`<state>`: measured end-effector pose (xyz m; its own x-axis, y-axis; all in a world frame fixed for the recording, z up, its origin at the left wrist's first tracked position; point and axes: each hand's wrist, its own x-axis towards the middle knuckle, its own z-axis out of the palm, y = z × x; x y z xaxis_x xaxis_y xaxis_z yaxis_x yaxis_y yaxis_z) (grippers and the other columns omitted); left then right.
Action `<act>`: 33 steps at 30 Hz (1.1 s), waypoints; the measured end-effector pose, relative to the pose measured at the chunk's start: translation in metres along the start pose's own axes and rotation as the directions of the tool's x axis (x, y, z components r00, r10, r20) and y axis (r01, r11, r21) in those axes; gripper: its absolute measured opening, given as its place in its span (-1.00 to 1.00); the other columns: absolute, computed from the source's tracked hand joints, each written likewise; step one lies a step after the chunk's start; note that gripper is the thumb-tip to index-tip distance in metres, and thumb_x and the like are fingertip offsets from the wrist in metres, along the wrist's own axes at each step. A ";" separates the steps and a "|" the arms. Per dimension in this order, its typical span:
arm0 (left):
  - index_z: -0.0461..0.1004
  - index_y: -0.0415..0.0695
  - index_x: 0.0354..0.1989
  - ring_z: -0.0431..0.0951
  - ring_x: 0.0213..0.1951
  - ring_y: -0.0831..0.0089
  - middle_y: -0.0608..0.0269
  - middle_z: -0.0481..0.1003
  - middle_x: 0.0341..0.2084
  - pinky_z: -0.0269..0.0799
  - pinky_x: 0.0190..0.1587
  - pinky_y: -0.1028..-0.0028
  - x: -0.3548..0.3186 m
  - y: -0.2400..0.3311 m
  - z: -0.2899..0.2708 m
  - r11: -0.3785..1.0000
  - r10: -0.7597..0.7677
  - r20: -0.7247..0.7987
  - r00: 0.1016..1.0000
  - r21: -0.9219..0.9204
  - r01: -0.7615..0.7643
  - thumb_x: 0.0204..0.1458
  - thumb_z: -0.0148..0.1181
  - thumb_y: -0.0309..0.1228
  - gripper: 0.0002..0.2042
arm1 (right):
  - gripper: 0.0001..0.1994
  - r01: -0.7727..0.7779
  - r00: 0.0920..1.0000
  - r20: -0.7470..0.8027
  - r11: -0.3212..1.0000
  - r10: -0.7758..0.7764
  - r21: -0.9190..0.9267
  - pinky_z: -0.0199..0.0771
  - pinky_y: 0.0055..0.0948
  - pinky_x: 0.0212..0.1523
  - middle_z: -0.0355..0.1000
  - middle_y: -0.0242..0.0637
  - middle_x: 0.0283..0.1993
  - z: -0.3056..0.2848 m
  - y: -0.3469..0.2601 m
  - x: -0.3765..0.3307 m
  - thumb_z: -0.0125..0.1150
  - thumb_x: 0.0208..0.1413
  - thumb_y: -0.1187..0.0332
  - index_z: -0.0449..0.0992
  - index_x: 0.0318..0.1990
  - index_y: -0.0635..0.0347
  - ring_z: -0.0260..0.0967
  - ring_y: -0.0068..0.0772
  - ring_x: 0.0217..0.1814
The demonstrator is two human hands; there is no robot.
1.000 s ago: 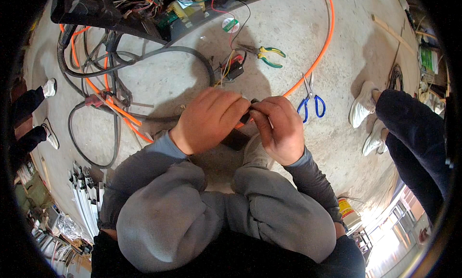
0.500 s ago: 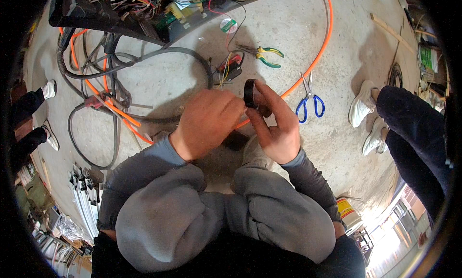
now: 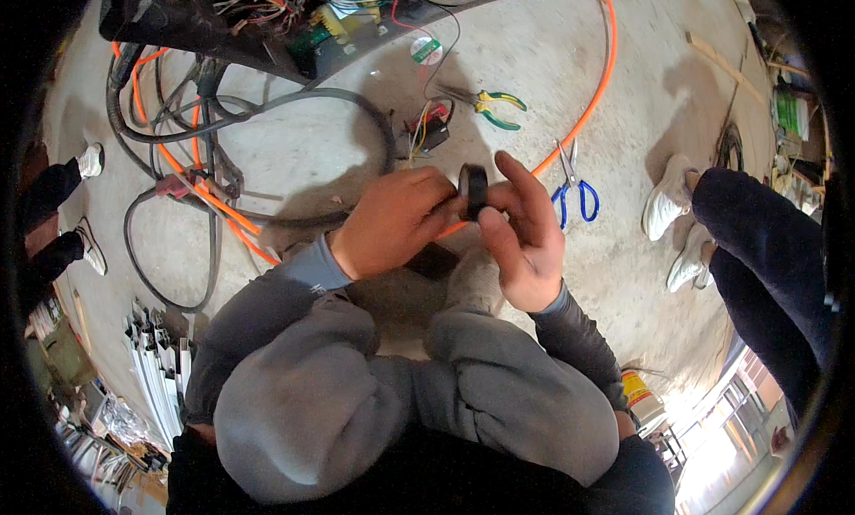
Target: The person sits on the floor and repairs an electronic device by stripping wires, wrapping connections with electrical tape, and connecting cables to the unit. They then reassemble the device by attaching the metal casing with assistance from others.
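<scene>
Bare left hand (image 3: 398,216): fingers curled, contents hidden, we cannot tell. Bare right hand (image 3: 529,248): thumb and index spread wide. Between them: thick, black, ring-shaped roll (image 3: 476,187). Right: blue-looped metal scissors (image 3: 572,175).

Below me I see a grey concrete floor (image 3: 534,52), rough and with small stains. Soft shadows (image 3: 681,114) lie on it, toward the far right and under me. On the far right side, a thin wooden strip (image 3: 712,55) rests on the floor, and beyond it many mixed things stand close along the edge, with one bright green thing (image 3: 791,110) among them. On my near left I see a bundle of pale long strips (image 3: 156,363) and crowded clutter (image 3: 116,417). At near right, strong white light (image 3: 721,453) shines; its source I cannot tell.
</scene>
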<state>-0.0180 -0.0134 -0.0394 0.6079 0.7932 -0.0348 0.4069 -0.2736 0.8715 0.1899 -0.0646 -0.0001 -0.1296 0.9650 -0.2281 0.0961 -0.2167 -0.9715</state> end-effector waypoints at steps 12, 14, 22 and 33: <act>0.46 -0.25 -0.14 0.43 -0.30 0.42 0.19 0.43 -0.37 0.39 -0.18 0.38 0.004 -0.004 -0.011 0.916 -0.094 0.074 0.993 -0.384 0.115 0.39 0.03 -0.35 -0.80 | -0.61 0.049 0.997 0.073 0.917 -0.022 -0.396 0.49 -0.21 0.02 0.52 -0.02 -0.11 -0.009 0.004 0.001 0.20 0.23 0.44 0.47 0.21 0.26 0.52 -0.03 -0.04; 0.46 -0.25 -0.17 0.44 -0.31 0.31 0.13 0.44 -0.38 0.39 -0.18 0.34 0.005 -0.002 -0.013 0.905 -0.064 0.113 0.992 -0.412 0.105 0.38 0.04 -0.35 -0.80 | -0.68 0.059 0.996 0.078 0.926 -0.032 -0.372 0.48 -0.18 -0.06 0.52 -0.04 -0.16 -0.011 -0.002 0.004 0.20 0.21 0.43 0.55 0.11 0.27 0.50 0.00 -0.11; 0.48 -0.21 -0.11 0.51 -0.30 0.21 0.09 0.47 -0.35 0.43 -0.17 0.30 -0.008 0.000 -0.004 0.928 -0.119 0.283 0.952 -0.309 0.208 0.36 0.09 -0.26 -0.77 | -0.83 0.346 0.937 0.161 0.764 -0.310 -0.544 0.45 -0.28 -0.11 0.58 -0.21 -0.29 -0.012 0.006 0.008 0.37 0.06 0.56 0.65 -0.17 0.25 0.49 -0.14 -0.23; 0.50 -0.15 -0.08 0.57 -0.17 0.04 0.04 0.52 -0.23 0.49 -0.13 0.15 -0.004 0.012 0.012 0.997 0.068 -0.133 0.989 0.043 -0.062 0.18 0.29 -0.30 -0.76 | -0.80 0.148 0.977 -0.070 0.875 -0.202 -0.460 0.50 -0.20 -0.11 0.56 -0.10 -0.20 -0.001 0.014 0.000 0.23 0.14 0.61 0.59 -0.08 0.26 0.50 -0.05 -0.19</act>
<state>-0.0078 -0.0262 -0.0348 0.5381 0.8381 0.0896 0.3972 -0.3459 0.8500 0.1925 -0.0671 -0.0132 -0.0765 0.9968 -0.0222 0.5193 0.0208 -0.8543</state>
